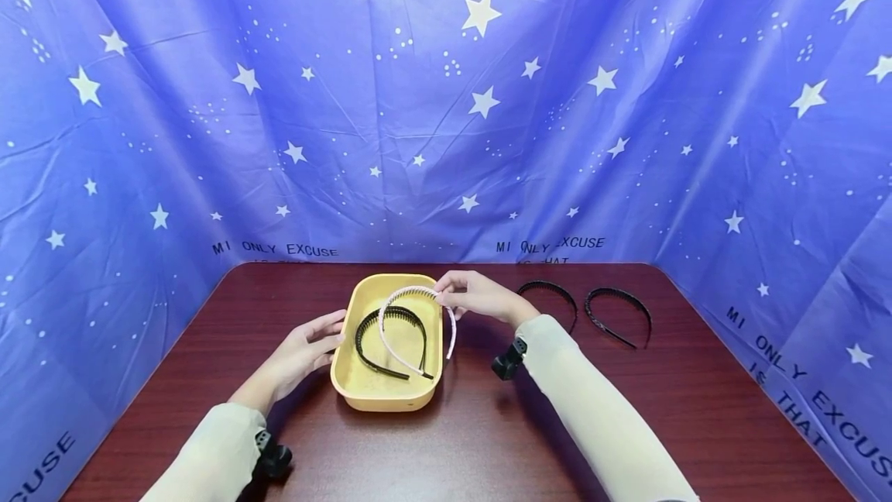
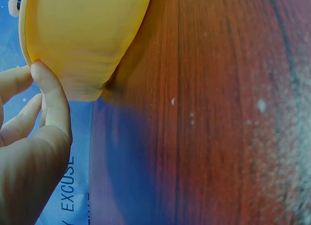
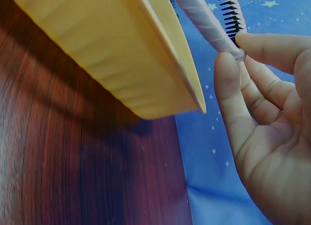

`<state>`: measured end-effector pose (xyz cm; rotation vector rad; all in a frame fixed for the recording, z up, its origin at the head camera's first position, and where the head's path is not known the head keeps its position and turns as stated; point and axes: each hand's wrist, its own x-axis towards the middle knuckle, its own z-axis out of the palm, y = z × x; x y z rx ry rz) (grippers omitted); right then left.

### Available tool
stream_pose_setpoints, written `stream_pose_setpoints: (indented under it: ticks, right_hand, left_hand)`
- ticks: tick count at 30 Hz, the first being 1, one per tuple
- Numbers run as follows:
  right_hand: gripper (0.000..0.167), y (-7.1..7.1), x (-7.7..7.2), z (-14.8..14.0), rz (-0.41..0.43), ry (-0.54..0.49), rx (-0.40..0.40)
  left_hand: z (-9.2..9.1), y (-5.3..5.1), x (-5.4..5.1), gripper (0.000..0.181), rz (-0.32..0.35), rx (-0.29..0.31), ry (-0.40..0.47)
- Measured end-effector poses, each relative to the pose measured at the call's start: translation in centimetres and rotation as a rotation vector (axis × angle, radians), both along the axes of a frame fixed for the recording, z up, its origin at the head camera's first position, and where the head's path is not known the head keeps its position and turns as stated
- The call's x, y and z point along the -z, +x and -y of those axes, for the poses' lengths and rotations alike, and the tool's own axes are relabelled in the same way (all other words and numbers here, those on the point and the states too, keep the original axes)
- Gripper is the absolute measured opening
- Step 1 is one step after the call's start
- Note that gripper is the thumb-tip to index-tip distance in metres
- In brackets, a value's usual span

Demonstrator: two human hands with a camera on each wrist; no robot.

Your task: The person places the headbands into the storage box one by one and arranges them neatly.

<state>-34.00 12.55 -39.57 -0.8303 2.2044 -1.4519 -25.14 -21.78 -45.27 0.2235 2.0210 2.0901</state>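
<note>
A yellow plastic basin [image 1: 386, 401] stands mid-table. My left hand [image 1: 303, 355] is at its left side, thumb and forefinger pinching the rim in the left wrist view. My right hand [image 1: 481, 297] pinches a pale pink headband [image 1: 382, 324] between thumb and fingers. That headband, with dark comb teeth inside its curve [image 3: 231, 13], is held over the basin's right part, one end hanging outside the right rim. Inside the basin lies a black toothed headband [image 1: 358, 339]; whether more than one lies there I cannot tell.
Two more black headbands lie on the right of the dark red wooden table [image 1: 697, 409]: one [image 1: 554, 286] partly behind my right forearm, another [image 1: 630, 297] farther right. A blue star-printed cloth [image 1: 418, 99] hangs around the table's back and sides.
</note>
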Motion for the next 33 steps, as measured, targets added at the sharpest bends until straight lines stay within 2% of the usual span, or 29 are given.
stream_pose_setpoints:
  ticks: [13,18,25,29,33]
  right_hand:
    - [0.022,-1.0,0.1,3.2,-0.018,0.072,-0.024]
    - [0.02,-1.4,-0.1,3.9,-0.063,0.13,-0.015]
    - [0.019,-1.9,0.2,4.6,-0.062,0.157,0.005]
    - [0.018,-1.8,0.0,5.2,-0.113,0.218,0.037]
    - [0.015,-1.8,0.2,6.1,-0.202,0.299,0.06]
  left_hand:
    - [0.2,0.3,0.3,0.063,0.001,-0.001,-0.002]
    - [0.2,0.2,0.2,0.063,-0.009,0.003,-0.003]
    - [0.1,0.1,0.3,0.063,-0.003,0.008,-0.003]
    - [0.1,0.0,0.2,0.063,-0.001,0.004,-0.004]
    - [0.0,0.0,0.1,0.063,-0.001,0.002,-0.003]
